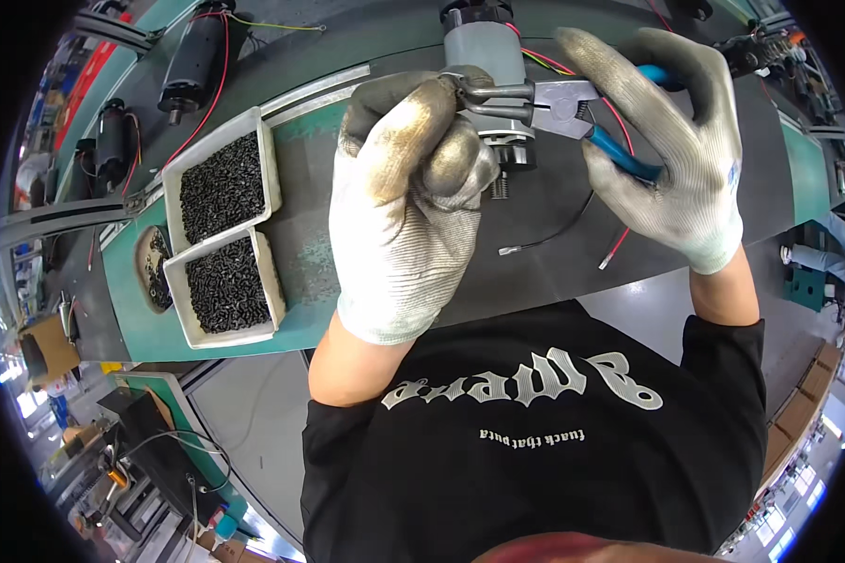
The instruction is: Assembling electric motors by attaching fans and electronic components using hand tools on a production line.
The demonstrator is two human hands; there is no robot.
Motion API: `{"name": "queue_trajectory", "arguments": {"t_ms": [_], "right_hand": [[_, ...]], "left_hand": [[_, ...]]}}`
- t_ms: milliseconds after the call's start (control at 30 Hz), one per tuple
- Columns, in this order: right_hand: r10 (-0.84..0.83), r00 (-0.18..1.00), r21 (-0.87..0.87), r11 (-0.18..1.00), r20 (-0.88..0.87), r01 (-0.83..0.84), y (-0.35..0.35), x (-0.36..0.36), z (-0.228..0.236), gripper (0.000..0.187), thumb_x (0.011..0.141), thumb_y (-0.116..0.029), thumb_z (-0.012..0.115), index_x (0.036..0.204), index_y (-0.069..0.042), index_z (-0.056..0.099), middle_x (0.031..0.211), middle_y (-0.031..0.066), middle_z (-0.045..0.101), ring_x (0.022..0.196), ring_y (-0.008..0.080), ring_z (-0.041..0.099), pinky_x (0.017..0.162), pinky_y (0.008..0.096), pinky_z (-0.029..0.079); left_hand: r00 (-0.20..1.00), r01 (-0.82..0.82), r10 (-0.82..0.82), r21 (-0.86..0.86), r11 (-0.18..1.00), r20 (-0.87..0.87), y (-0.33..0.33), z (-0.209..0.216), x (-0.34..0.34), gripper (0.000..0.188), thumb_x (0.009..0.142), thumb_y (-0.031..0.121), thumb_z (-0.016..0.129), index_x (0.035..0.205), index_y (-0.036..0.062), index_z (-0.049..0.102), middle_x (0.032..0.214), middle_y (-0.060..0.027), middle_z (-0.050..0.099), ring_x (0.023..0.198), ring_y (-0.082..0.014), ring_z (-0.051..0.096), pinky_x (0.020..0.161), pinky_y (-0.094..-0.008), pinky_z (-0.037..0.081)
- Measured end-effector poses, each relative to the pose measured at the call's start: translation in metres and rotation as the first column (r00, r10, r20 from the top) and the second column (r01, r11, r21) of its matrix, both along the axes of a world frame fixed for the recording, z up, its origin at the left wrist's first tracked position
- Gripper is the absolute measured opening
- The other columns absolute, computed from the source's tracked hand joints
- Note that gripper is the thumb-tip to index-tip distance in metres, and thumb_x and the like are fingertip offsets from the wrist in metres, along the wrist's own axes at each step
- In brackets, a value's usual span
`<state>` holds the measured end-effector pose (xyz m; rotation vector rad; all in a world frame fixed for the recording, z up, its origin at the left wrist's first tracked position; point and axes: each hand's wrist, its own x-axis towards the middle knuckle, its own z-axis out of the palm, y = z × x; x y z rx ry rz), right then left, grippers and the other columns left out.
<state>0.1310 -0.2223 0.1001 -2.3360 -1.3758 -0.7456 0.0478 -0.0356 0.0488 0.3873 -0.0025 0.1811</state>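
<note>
My left hand (408,188), in a soiled white knit glove, is raised and closed in a pinch at the jaw tips of a pair of circlip pliers (561,105). Between its thumb and forefinger sits what looks like a small metal ring (453,77), mostly hidden by the fingers. My right hand (681,145), gloved alike, grips the pliers by their blue handles, which are spread apart. Behind the pliers, a cylindrical motor (483,58) with a grey body lies on the bench, its threaded shaft pointing towards me. Red and black leads trail from it.
Two white trays (270,174) of small black screws stand on the bench at left. Beside them is a shallow round dish (146,246) with small dark rings. More black motors (195,66) with wires lie at the far left, past a metal rail (319,94).
</note>
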Motion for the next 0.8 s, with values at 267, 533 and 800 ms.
{"name": "queue_trajectory", "arguments": {"t_ms": [267, 533, 800], "right_hand": [[-0.081, 0.99, -0.101, 0.992, -0.115, 0.07, 0.016, -0.019, 0.033, 0.058, 0.061, -0.01, 0.071, 0.119, -0.011, 0.069, 0.096, 0.0125, 0.058, 0.086, 0.0232, 0.059, 0.074, 0.033, 0.051], [0.008, 1.0, -0.047, 0.999, -0.009, -0.008, 0.011, -0.001, 0.015, 0.063, 0.053, -0.012, 0.071, 0.115, -0.011, 0.072, 0.093, 0.0121, 0.056, 0.084, 0.0242, 0.056, 0.075, 0.0351, 0.049], [-0.018, 0.999, -0.063, 0.998, -0.035, 0.016, 0.007, 0.005, 0.002, 0.061, 0.058, -0.008, 0.069, 0.118, -0.013, 0.07, 0.099, 0.0121, 0.058, 0.089, 0.0238, 0.058, 0.078, 0.0349, 0.051]], "left_hand": [[0.98, -0.194, 0.187, 0.117, 0.974, 0.072, -0.005, -0.005, 0.002, 0.01, 0.094, 0.0, 0.055, 0.104, 0.0009, 0.058, 0.103, -0.0185, 0.064, 0.055, -0.0051, 0.043, 0.051, -0.0214, 0.037], [0.959, -0.275, 0.254, 0.209, 0.938, 0.122, -0.005, -0.009, 0.001, 0.011, 0.092, -0.001, 0.058, 0.103, -0.0002, 0.056, 0.102, -0.0201, 0.064, 0.055, -0.0063, 0.044, 0.051, -0.0217, 0.038], [0.941, -0.336, 0.331, 0.261, 0.905, 0.064, -0.006, -0.012, 0.006, 0.013, 0.09, 0.001, 0.061, 0.102, -0.0015, 0.055, 0.1, -0.0207, 0.066, 0.055, -0.0081, 0.046, 0.051, -0.023, 0.039]]}}
